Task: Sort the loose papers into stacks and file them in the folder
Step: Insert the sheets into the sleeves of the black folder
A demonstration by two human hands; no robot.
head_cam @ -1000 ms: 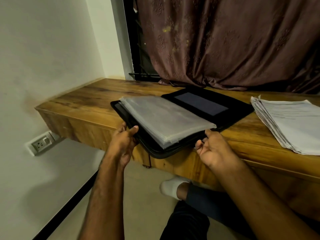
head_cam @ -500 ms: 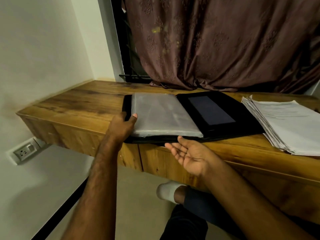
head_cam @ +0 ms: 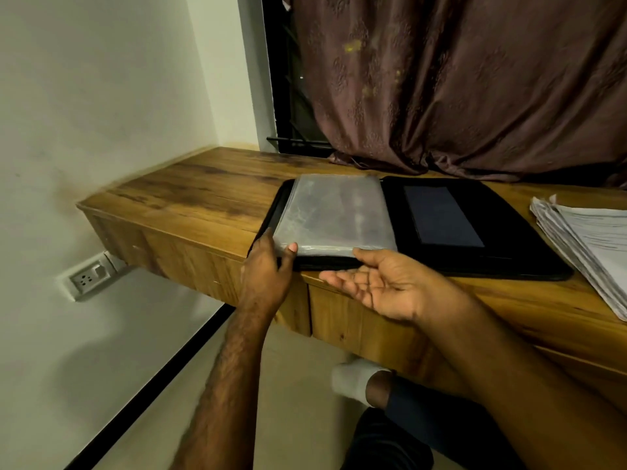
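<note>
A black folder (head_cam: 475, 259) lies open on the wooden desk (head_cam: 190, 201), its left half filled with a thick block of clear plastic sleeves (head_cam: 336, 212). My left hand (head_cam: 268, 266) grips the folder's near left corner, thumb on top of the sleeves. Palm up, my right hand (head_cam: 380, 286) hovers at the desk's front edge with fingers straight, its fingertips by the sleeves' near edge. A stack of loose white papers (head_cam: 590, 242) sits to the right of the folder, partly cut off by the frame.
A brown curtain (head_cam: 458, 86) hangs behind the desk over a dark window. A wall socket (head_cam: 90, 276) sits below the desk's left end. My leg with a white sock (head_cam: 356, 378) is under the desk.
The folder was set straight and flat on the desk. My right hand let go of its near edge and opened palm up. My left hand kept hold of the left corner.
</note>
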